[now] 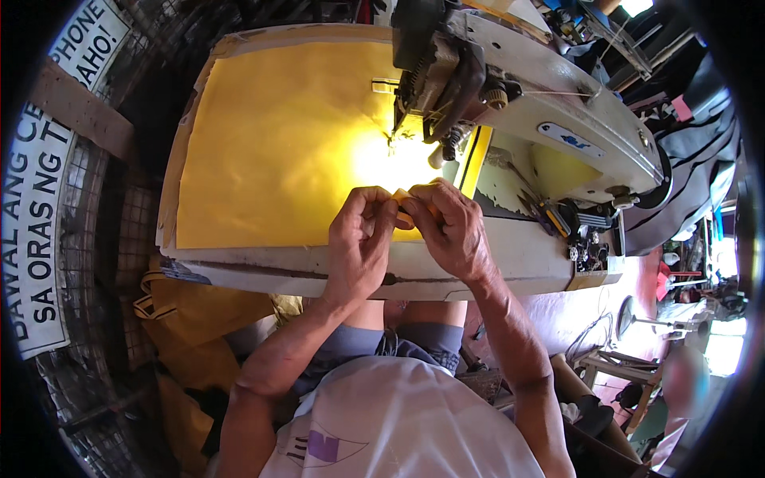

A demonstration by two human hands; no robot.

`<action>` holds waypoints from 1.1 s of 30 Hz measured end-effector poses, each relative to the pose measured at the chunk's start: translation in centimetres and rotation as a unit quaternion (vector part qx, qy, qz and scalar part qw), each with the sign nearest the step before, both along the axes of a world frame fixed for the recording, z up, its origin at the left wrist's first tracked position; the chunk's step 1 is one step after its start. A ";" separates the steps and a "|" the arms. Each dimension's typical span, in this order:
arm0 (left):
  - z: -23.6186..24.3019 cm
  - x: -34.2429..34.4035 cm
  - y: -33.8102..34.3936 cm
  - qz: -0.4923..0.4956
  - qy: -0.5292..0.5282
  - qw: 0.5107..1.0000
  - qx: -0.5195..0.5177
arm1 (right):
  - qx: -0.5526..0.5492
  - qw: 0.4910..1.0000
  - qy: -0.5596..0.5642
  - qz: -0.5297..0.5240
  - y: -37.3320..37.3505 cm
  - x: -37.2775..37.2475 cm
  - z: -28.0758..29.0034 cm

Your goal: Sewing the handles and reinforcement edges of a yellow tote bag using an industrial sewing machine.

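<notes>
My left hand [362,231] and my right hand [454,227] meet in front of the lit sewing area, fingers pinched on a small yellow-orange piece [402,197], partly hidden between the fingertips. Beneath and beyond them, a large yellow sheet [263,143] lies flat on the pale machine table [319,268]. The beige sewing machine [542,95] reaches over from the right, its needle and presser area [390,137] just beyond my hands, under a bright warm light.
Dark-handled tools [550,217] lie on the table's right. Yellow material [191,334] hangs below left, beside signboards [44,239] on a wire grille. Dark sheets [677,143] are piled behind the machine. A fan [627,319] and a blurred person [684,382] are at right.
</notes>
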State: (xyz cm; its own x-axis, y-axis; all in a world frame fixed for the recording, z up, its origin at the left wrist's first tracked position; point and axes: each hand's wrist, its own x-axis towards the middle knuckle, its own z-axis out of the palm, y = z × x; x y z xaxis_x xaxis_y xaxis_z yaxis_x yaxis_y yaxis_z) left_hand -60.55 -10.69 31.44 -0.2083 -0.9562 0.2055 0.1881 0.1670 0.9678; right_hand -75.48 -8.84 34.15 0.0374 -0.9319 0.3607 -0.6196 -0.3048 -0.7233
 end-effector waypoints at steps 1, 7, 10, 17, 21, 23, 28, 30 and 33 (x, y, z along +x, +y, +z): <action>-0.1 0.1 -0.4 -0.030 0.012 0.998 0.058 | -0.002 1.000 0.002 0.002 -0.3 -0.3 0.0; 0.1 0.7 -2.8 -0.059 -0.131 0.989 -0.032 | 0.032 0.998 0.023 0.058 -2.2 -1.9 -0.2; 0.3 0.8 -3.0 -0.097 -0.106 0.989 0.046 | 0.082 0.995 0.017 0.059 -2.5 -2.4 -0.6; 0.8 2.3 -5.7 -0.054 -0.401 0.904 -0.138 | 0.202 0.968 0.124 0.079 -4.5 -3.8 0.2; -0.9 4.5 -9.0 -0.006 -0.504 0.771 -0.389 | 0.046 0.990 -0.061 0.116 -6.1 -4.1 -2.0; -1.5 5.3 -9.4 -0.037 -0.515 0.760 -0.395 | 0.109 0.985 -0.027 0.128 -6.9 -4.7 -2.1; -0.2 6.0 -8.6 -0.136 -0.508 0.764 -0.374 | -0.124 0.914 0.358 0.144 -6.4 -5.0 -3.5; 0.6 5.0 -8.6 -0.143 -0.475 0.779 -0.385 | -0.070 0.934 0.331 0.120 -5.5 -5.0 -0.9; -0.1 6.3 -8.2 -0.137 -0.490 0.783 -0.356 | 0.002 0.980 0.187 0.071 -6.3 -2.3 -1.4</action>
State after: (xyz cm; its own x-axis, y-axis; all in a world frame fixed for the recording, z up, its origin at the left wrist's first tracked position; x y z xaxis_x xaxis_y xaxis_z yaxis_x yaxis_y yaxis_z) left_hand -54.29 -18.86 31.29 -0.7775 -0.5633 0.2796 -0.4645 0.8141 0.3487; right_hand -77.78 -15.16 32.74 0.2955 -0.9090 0.2939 -0.7934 -0.4049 -0.4545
